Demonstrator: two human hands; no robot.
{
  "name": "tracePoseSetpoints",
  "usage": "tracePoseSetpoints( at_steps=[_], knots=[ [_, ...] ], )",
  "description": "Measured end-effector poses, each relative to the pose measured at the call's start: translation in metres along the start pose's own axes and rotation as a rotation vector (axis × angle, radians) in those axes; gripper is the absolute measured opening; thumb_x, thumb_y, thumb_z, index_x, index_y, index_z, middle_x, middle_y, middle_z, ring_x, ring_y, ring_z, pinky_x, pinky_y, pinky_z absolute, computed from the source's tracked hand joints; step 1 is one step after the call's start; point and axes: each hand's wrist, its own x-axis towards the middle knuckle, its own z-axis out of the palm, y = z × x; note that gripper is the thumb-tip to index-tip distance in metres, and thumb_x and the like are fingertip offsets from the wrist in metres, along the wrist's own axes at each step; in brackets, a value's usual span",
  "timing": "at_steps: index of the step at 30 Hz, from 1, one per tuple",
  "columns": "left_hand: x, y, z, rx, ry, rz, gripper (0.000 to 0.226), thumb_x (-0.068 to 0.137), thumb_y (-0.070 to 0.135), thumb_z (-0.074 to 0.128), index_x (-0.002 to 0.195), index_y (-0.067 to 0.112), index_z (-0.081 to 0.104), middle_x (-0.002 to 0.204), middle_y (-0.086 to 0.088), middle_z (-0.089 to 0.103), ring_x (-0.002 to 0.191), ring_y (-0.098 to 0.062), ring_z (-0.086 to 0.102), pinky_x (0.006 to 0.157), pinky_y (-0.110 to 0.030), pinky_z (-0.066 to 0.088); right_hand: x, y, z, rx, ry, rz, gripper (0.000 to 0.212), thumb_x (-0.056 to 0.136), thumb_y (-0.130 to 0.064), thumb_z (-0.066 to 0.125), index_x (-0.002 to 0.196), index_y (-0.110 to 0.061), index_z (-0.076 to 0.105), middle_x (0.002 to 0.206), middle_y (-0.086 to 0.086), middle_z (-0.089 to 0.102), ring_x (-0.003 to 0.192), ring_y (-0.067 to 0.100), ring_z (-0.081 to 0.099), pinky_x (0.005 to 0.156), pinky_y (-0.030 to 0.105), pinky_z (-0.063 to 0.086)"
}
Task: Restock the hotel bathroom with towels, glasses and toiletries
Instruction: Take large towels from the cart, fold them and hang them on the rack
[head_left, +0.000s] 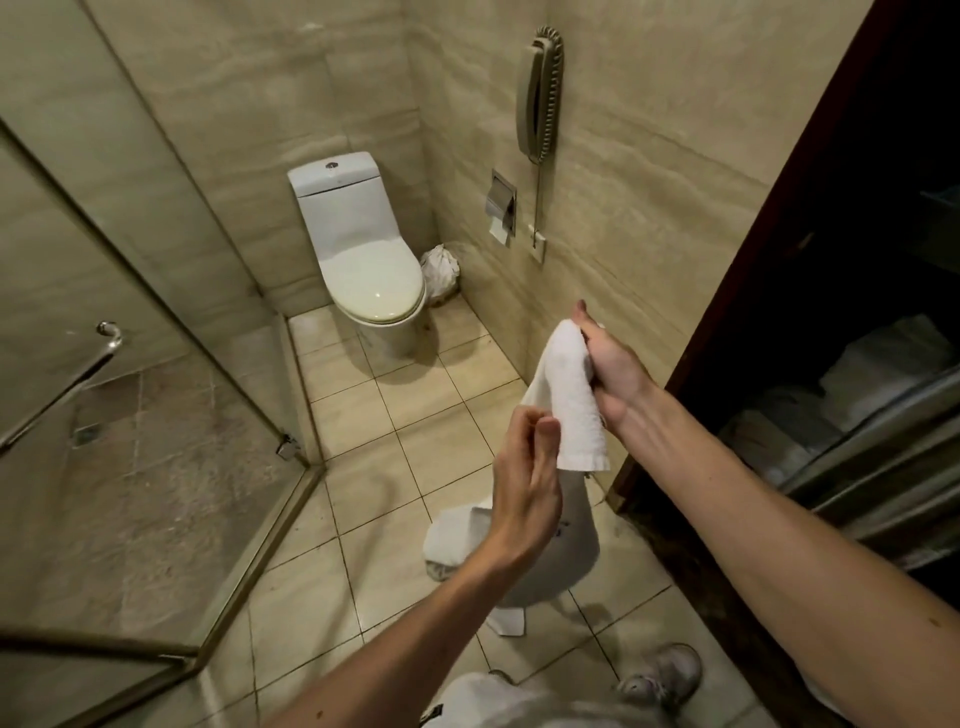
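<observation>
White towel (571, 395) hangs in mid-air over the floor (415, 405) — right hand (615, 364) has its fingers wrapped round the top end so it drops straight, I'd guess for folding. Left hand (527, 467) sits at the side edge, fingers half curled — can't tell if they're pinching
</observation>
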Motion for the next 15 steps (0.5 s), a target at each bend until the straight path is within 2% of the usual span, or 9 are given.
tracePoseSetpoints(
  at_steps=[2,5,7,11,13,15],
  knots=[
    [0.003,-0.005,0.006,0.016,0.041,0.002,0.061,0.092,0.074,0.029,0.091,0.018,0.051,0.078,0.01,0.05,0.072,-0.006,0.047,0.066,-0.028,0.043,0.003,-0.002,-0.004,0.028,-0.018,0.028,0.041,0.099,-0.048,0.048,0.085,-0.01,0.054,0.058,0.001,0.062,0.062,0.014,0.064,0.067,0.032,0.052],
    [-0.003,-0.016,0.012,0.021,0.03,0.004,0.059,0.084,0.085,0.017,0.1,0.039,0.049,0.093,0.007,0.057,0.087,-0.017,0.055,0.077,-0.04,0.047,0.0,-0.008,-0.01,0.07,-0.046,0.069,0.052,0.1,-0.051,0.041,0.09,-0.002,0.058,0.063,0.007,0.067,0.079,0.02,0.063,0.082,0.036,0.051],
    [-0.006,-0.018,0.016,0.073,0.034,0.03,0.056,0.082,0.088,0.014,0.102,0.048,0.046,0.099,0.005,0.059,0.091,-0.018,0.056,0.077,-0.039,0.047,-0.006,-0.013,-0.011,0.103,-0.062,0.064,0.053,0.101,-0.05,0.04,0.088,-0.002,0.058,0.06,0.006,0.066,0.08,0.019,0.061,0.085,0.034,0.05],
    [0.007,-0.002,0.019,0.062,0.135,0.039,0.052,0.088,0.08,0.022,0.074,0.033,0.04,0.065,0.018,0.042,0.062,-0.001,0.034,0.059,-0.024,0.032,-0.017,-0.018,-0.016,0.096,-0.078,0.076,0.051,0.102,-0.049,0.039,0.085,-0.004,0.057,0.061,0.007,0.067,0.07,0.017,0.065,0.074,0.032,0.052],
    [0.019,0.003,0.011,0.066,0.148,0.066,0.046,0.094,0.07,0.029,0.07,0.032,0.038,0.061,0.019,0.04,0.058,0.0,0.033,0.055,-0.02,0.028,-0.019,-0.022,-0.026,0.081,-0.061,0.115,0.047,0.101,-0.044,0.045,0.079,-0.005,0.055,0.054,0.009,0.065,0.054,0.018,0.067,0.061,0.029,0.056],
    [0.03,0.007,0.0,0.062,0.107,0.072,0.044,0.099,0.057,0.036,0.066,0.028,0.038,0.056,0.017,0.039,0.054,0.0,0.033,0.052,-0.02,0.028,-0.021,-0.026,-0.039,0.027,-0.014,0.173,0.04,0.098,-0.036,0.054,0.075,-0.004,0.056,0.053,0.011,0.063,0.048,0.021,0.066,0.049,0.029,0.056]
  ],
)
